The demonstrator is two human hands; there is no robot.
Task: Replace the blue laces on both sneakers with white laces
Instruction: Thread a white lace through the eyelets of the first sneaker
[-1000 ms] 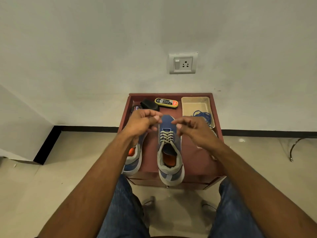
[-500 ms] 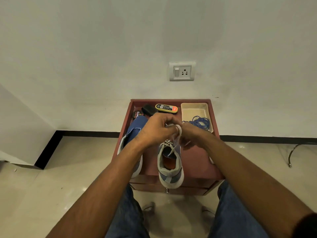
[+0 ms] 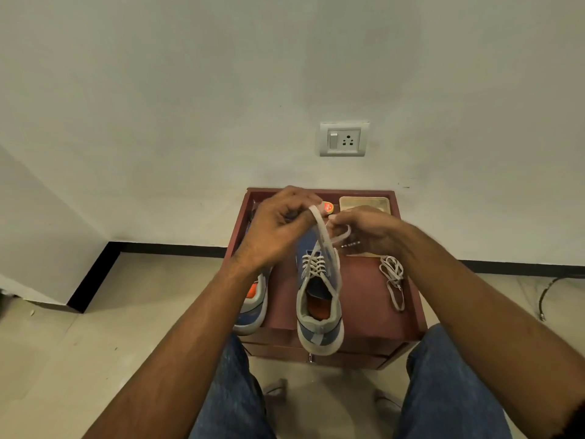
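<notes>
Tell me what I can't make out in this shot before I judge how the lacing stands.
Head view only:
- Left sneaker: its lace area is behind the left hand and forearm.
- Tray: its contents are behind the right hand.
- Lace ends above the right sneaker: motion-blurred, knot state unclear.
- Yellow item at the table's back: mostly covered by the left hand.

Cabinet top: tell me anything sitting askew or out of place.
The sneakers overhang. The laced sneaker pokes its heel past the cabinet's front edge, and the left sneaker hangs off the front left corner. A spare white lace lies in a loose tangle on the right.
</notes>
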